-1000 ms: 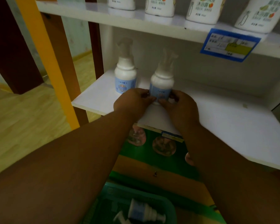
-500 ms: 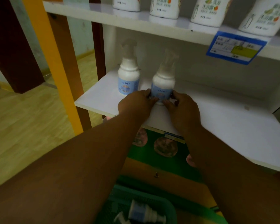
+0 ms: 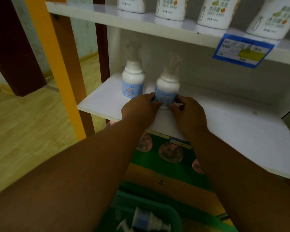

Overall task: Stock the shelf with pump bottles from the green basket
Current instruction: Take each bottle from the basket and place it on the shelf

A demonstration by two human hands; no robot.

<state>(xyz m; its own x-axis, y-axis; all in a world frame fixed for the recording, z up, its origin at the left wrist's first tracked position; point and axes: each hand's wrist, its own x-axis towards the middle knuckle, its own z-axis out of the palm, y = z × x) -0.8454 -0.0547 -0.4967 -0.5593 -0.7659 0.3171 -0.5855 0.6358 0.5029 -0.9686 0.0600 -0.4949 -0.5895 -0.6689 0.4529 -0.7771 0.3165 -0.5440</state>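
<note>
Pump bottle (image 3: 167, 87), white with a pale blue label and a clear cap over its nozzle, stands upright on the white shelf (image 3: 241, 131), near the front edge and toward the left end. Both hands are clamped on the pump bottle's lower body: the left hand (image 3: 139, 109) curls its fingers round the label from the left side, and the right hand (image 3: 187, 113) pinches it from the right, thumb and fingers pressed to the label. A second pump bottle (image 3: 133, 81) of the same kind stands upright just beside it, to the left and a little further back, close to the shelf's left edge and apart from both hands. Below, at the bottom edge of the view, the green basket (image 3: 172, 213) holds a third pump bottle (image 3: 146, 221) lying on its side. On the upper shelf (image 3: 141, 22) stand larger white bottles (image 3: 171, 7) in a row, and a blue price tag (image 3: 243, 51) with a yellow patch hangs from its front edge toward the right. A yellow post (image 3: 57, 72) runs down at the left of the shelving, with wooden floor (image 3: 23, 131) beyond it.
</note>
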